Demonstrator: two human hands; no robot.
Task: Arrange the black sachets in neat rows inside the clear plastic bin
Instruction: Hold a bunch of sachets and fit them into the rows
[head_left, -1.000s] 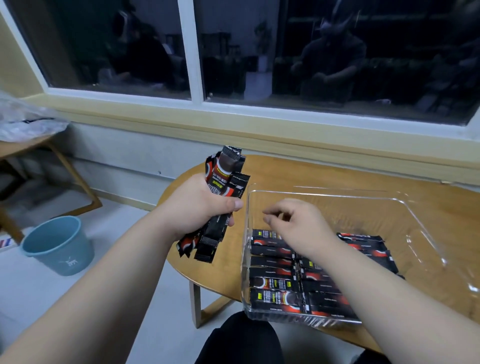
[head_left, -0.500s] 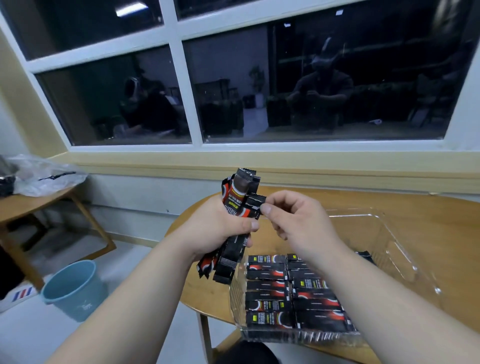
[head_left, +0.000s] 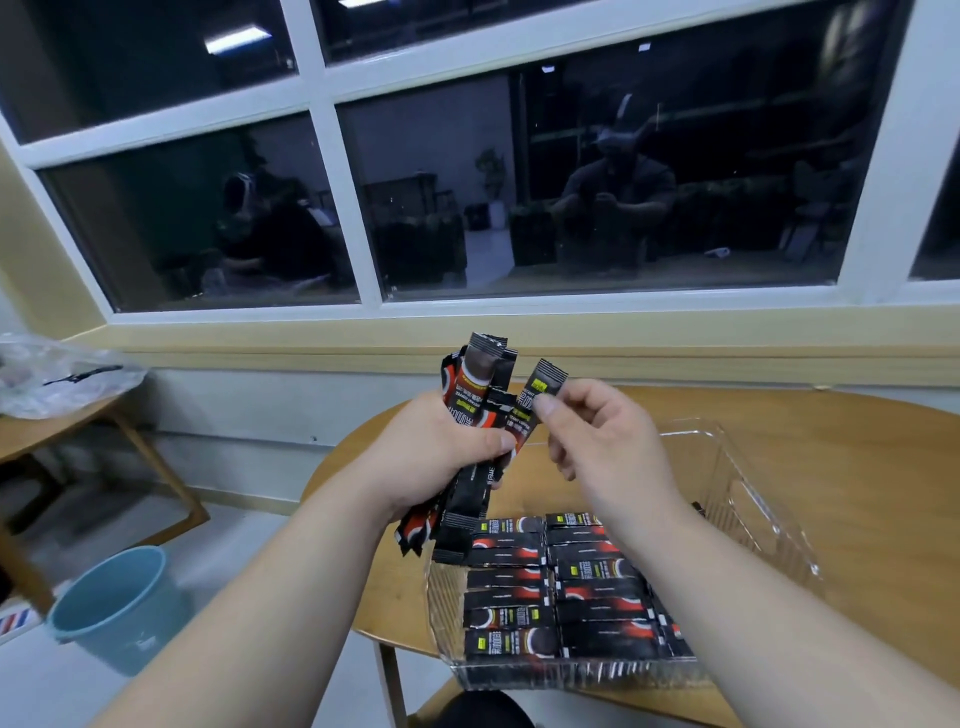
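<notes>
A round wooden table (head_left: 841, 467) stands below a wide window (head_left: 571, 182) with white bars, its panes dark and reflecting a dim room.

On the table's near part sits the clear plastic bin (head_left: 769, 525). Black sachets (head_left: 561, 587) lie flat in its near-left part, set crosswise in two columns side by side, each strip touching the next. A few more show at the right, partly hidden by the right forearm. The far part of the bin shows only bare plastic.

Above the bin's left edge, the left hand (head_left: 436, 457) is clenched around a bundle of sachets (head_left: 480, 395) held roughly upright. Their tops fan out above the fist and their lower ends hang below it, just over the bin's corner.

The right hand (head_left: 602, 441) is close beside it. Its thumb and forefinger pinch the upper end of a single sachet (head_left: 540, 389), and the other fingers are loosely curled. That strip leans to the right away from the bundle, and its lower end is lost among the others.

To the left, a blue bucket (head_left: 114, 603) stands on the pale floor. Farther left, a second wooden table (head_left: 47, 431) carries a crumpled clear plastic bag (head_left: 57, 374).
</notes>
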